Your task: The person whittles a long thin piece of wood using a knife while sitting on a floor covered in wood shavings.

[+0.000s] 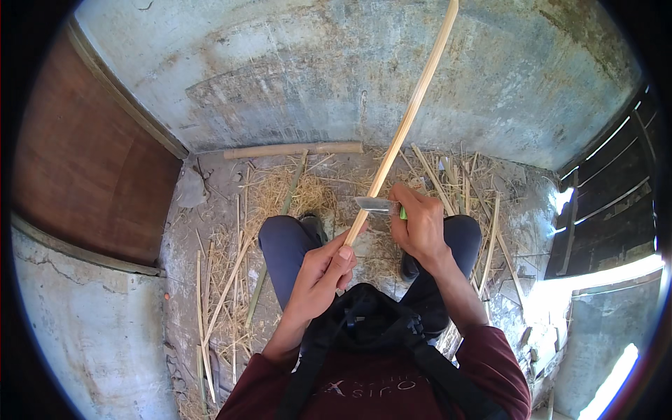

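A long pale strip, bamboo by its look (408, 115), slants up and away from me toward the far wall. Its near end is gripped between the thumb and fingers of my left hand (324, 274), in front of my left knee. My right hand (421, 222) is closed around the green handle of a knife (376, 205), most of the handle hidden by the fingers. The blade lies across the strip, touching it a little beyond my left hand, its tip pointing left.
Dry straw and shavings (276, 192) litter the floor between my feet and the wall. Several loose strips (224, 290) lie at the left, more (491, 241) at the right. A thick bamboo pole (294, 150) rests along the wall's foot. A brown wooden panel (91, 147) stands left.
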Demonstrator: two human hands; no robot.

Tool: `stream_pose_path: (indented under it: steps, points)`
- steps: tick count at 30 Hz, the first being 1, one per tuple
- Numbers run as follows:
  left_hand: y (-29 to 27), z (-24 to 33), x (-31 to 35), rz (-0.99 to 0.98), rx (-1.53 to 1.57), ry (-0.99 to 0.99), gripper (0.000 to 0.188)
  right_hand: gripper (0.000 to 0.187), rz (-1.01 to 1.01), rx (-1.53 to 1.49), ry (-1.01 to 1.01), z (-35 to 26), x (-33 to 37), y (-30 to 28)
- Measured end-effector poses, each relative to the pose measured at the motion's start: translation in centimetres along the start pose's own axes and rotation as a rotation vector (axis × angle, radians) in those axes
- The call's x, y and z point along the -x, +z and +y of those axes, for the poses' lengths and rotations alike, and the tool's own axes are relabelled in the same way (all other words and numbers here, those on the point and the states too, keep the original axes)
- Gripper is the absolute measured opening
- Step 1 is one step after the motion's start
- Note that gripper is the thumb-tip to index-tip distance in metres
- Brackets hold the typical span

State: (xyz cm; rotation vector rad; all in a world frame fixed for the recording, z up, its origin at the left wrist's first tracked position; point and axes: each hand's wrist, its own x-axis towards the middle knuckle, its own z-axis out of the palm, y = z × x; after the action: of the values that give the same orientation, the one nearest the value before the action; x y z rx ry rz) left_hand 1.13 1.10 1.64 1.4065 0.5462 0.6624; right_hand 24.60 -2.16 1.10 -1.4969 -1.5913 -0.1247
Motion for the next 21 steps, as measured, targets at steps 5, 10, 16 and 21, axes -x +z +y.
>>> stream_pose_path:
  steps: [5,10,16,21]
  points:
    - [0.1,0.6,0.2,-0.003,-0.056,-0.026,0.053,0.018,-0.011,-0.023,-0.031,-0.4,0.2,0.5]
    - [0.3,0.5,0.0,0.041,-0.06,-0.07,0.041,0.023,-0.041,-0.002,-0.073,-1.3,0.3,0.9]
    - [0.6,-0.1,-0.8,0.159,0.006,-0.005,0.027,0.021,-0.094,-0.005,-0.068,-0.8,1.1,2.3]
    - [0.7,-0.6,-0.9,0.229,-0.037,-0.005,0.028,0.021,-0.123,-0.003,-0.038,-0.7,1.5,3.2]
